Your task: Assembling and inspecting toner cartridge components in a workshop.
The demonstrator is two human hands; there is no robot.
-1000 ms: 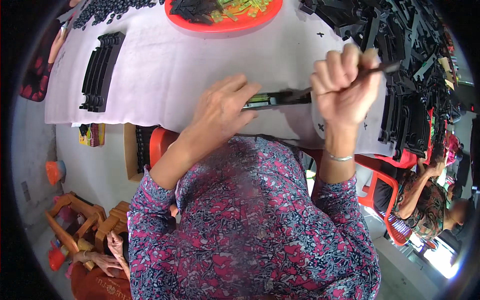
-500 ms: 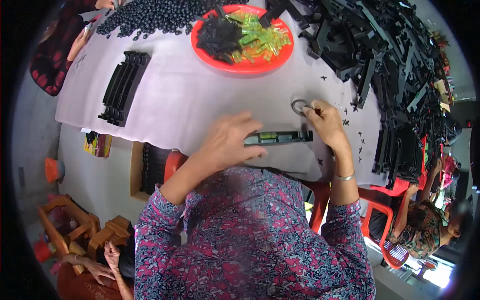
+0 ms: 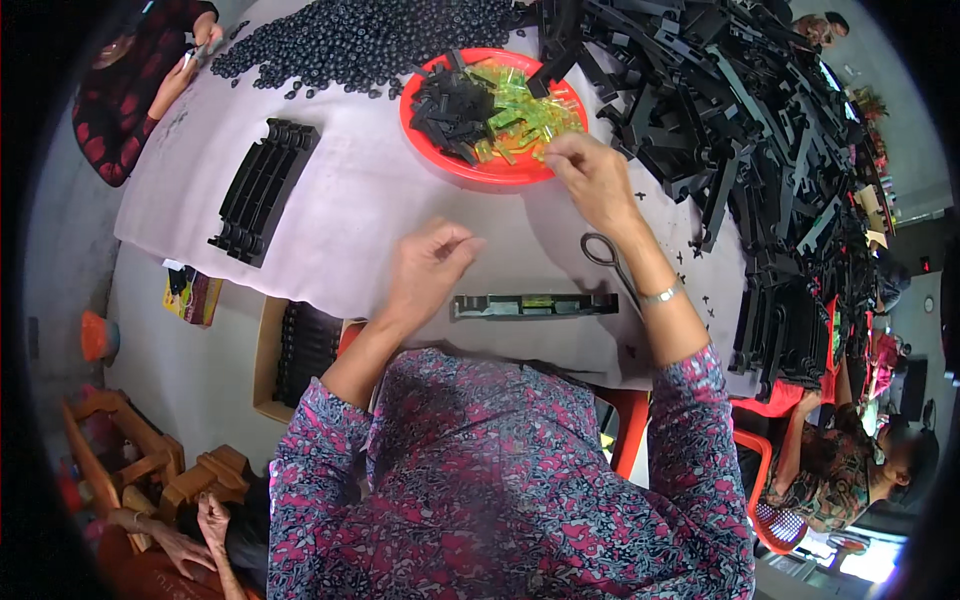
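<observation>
My right hand point(image 3: 597, 182) is over the right rim of a red plate point(image 3: 480, 176), its fingers pinched together; what they hold, if anything, is too small to make out. On the plate lie black plastic strips point(image 3: 450, 112) and clear yellow-green vials point(image 3: 520, 105). My left hand point(image 3: 428, 268) hovers above the cloth with fingers curled to the thumb, and any content is hidden. Just below it, a black spirit-level body point(image 3: 585, 304) with a yellow-green vial lies crosswise before me, touched by neither hand. A dark tool with a looped handle point(image 3: 599, 250) rests beside my right forearm.
Black level bodies point(image 3: 690, 110) are heaped at the right, with more stacked point(image 3: 785, 335) below. Another group point(image 3: 265, 190) stands at the left. Small black round parts point(image 3: 340, 45) cover the far edge. Tiny black crosses point(image 3: 707, 300) dot the cloth. Other people sit around.
My right hand has let go of the looped tool and moved away from me to the plate. My left hand has lifted off the level body and curled its fingers.
</observation>
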